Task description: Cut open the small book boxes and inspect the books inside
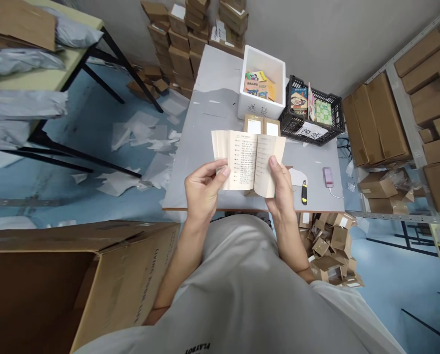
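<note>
An open book (244, 160) with printed pages is held up over the front part of the grey table (190, 162). My left hand (207, 187) pinches the left pages between thumb and fingers. On the other side, my right hand (281, 187) grips the book's right edge, its thumb lying on the page and its fingers behind. Just beyond the book stand two small brown boxes with white labels (254, 125), partly hidden by the pages. A black and yellow cutter (304, 192) lies to the right of my right hand.
A white foam box (260, 108) and a black crate (311, 129), both holding books, stand at the table's back. A purple device (328, 177) lies at right. A large open carton (131, 285) is at lower left. Cartons fill the shelf (400, 93) on the right.
</note>
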The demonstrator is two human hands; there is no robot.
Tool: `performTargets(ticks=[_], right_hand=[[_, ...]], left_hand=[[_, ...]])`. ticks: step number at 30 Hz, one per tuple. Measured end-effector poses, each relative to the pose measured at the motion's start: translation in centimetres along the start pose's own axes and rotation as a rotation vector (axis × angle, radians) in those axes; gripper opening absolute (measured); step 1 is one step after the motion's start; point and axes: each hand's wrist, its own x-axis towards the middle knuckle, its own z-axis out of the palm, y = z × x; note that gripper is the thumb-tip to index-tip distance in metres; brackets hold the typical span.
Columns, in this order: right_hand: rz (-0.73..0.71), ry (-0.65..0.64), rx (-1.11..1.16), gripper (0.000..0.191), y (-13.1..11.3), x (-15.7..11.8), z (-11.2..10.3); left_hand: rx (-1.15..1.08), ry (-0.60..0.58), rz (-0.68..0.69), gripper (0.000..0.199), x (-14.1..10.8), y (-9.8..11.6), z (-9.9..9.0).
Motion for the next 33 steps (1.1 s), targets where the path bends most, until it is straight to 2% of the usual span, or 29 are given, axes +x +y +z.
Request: performTargets(ticks=[4,8,12,19,22,25,29,33], right_hand=[[-0.046,0.012,-0.050,0.053,0.7,-0.5,0.1],[-0.166,0.054,-0.185,0.050,1.5,-0.9,0.5],[-0.196,0.100,-0.250,0.057,2.2,-1.0,0.6],[-0.177,0.106,-0.210,0.060,1.9,-1.4,-0.7],[-0.178,0.138,-0.158,0.052,1.3,-1.7,-2.0],[-0.153,0.185,-0.056,0.050,0.5,-2.2,-3.4],[-0.118,0.198,0.017,0.057,-0.5,-2.6,-4.5],[-0.100,0.194,0.037,0.059,-0.6,-2.5,-4.6]], left_hand=[[0.093,-0.029,0.113,0.050,-1.1,0.6,0.2],[0.185,-0.149,0.191,0.040,-2.8,1.0,0.7],[0.237,-0.176,0.158,0.047,-3.6,0.7,1.1],[0.201,-0.219,0.118,0.041,-3.9,0.4,2.2],[0.144,-0.180,0.096,0.041,-3.2,-0.4,2.2],[0.061,-0.108,0.009,0.047,-2.0,-1.5,1.7],[-0.027,-0.125,-0.096,0.053,-1.0,-2.2,1.2],[-0.045,-0.136,-0.113,0.054,-0.9,-2.0,1.3]])
